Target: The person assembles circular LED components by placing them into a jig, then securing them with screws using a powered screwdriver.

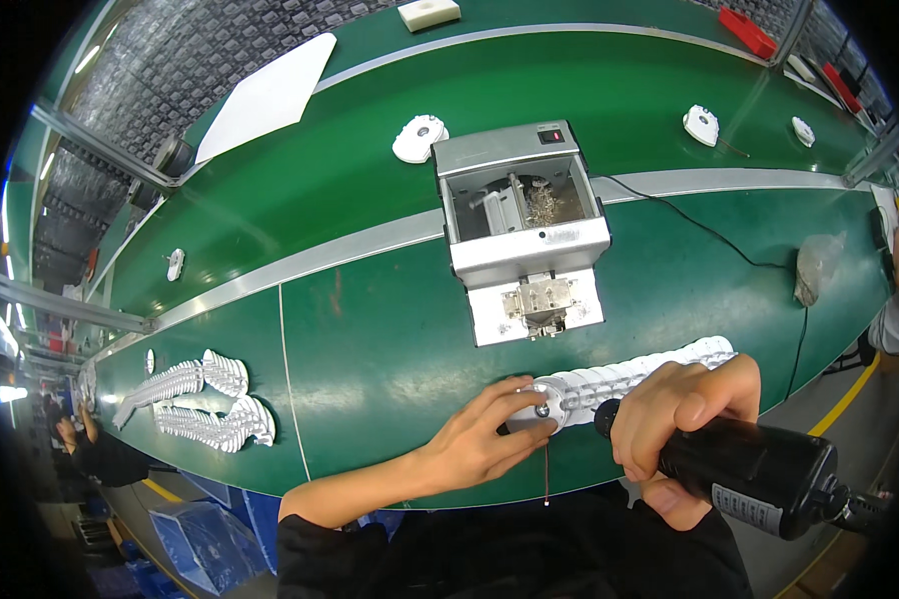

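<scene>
My right hand (674,419) is wrapped around a black electric screwdriver (754,469), its nose pointing left toward a white round plastic part (541,407). My left hand (484,434) grips that part at the table's near side, thumb and fingers around its edge. A thin wire (546,479) with a small connector hangs down from beside it. Just right of the part, a long row of overlapping white plastic parts (629,371) runs toward the back right, partly hidden by my right hand. The screwdriver's tip is not clearly visible.
A grey screw feeder (519,230) holding small screws stands beyond my hands, its black cable (709,232) running right. Stacked white parts (215,419) lie at left. A green conveyor belt (360,125) behind carries several white parts. A plastic bag (817,268) sits at right.
</scene>
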Demonstrator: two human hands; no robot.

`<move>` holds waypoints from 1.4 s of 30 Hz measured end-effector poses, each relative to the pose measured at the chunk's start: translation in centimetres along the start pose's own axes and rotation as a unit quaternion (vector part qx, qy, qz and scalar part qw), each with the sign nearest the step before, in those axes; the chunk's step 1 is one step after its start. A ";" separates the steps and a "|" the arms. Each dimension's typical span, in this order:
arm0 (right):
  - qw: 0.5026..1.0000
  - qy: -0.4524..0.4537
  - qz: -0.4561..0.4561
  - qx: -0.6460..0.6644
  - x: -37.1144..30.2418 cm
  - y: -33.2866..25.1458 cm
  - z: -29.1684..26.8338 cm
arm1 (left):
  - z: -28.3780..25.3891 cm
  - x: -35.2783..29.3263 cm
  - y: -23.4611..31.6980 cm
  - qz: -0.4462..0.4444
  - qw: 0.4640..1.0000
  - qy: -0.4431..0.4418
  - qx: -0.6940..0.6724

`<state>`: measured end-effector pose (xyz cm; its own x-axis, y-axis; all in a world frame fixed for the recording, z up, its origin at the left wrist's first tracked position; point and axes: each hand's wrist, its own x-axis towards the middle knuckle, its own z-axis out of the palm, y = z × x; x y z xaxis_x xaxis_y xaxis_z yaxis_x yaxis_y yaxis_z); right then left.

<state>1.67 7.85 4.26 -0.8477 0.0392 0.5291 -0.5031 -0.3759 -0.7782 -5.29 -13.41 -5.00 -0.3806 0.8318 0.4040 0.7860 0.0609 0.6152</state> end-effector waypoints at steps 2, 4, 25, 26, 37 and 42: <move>1.000 0.000 0.001 0.002 0.1 0.0 0.0 | -0.1 0.2 -0.2 0.012 0.999 -0.006 0.044; 1.000 -0.002 0.003 0.006 0.3 0.2 -0.1 | -0.3 0.1 -0.2 0.009 0.999 -0.015 0.047; 0.987 0.081 -0.106 -0.086 7.7 3.6 2.1 | 0.8 -0.5 -1.3 0.006 0.999 -0.026 0.043; 0.987 0.085 -0.093 -0.104 7.9 3.8 2.1 | 0.5 -0.8 -1.4 0.009 0.998 -0.032 0.054; 0.994 0.084 -0.031 -0.061 8.6 6.0 1.8 | 0.2 -2.4 -1.7 -0.007 0.999 0.006 0.036; 0.990 0.102 -0.037 -0.095 5.8 5.2 3.4 | 0.2 -2.6 -2.1 -0.005 0.999 0.022 0.035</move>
<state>-5.31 2.96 4.41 -0.8141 0.2534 0.5225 -0.5709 -0.1840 -0.8002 -5.83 -15.59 -7.54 -0.4077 0.8061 0.4289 0.8144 0.1086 0.5700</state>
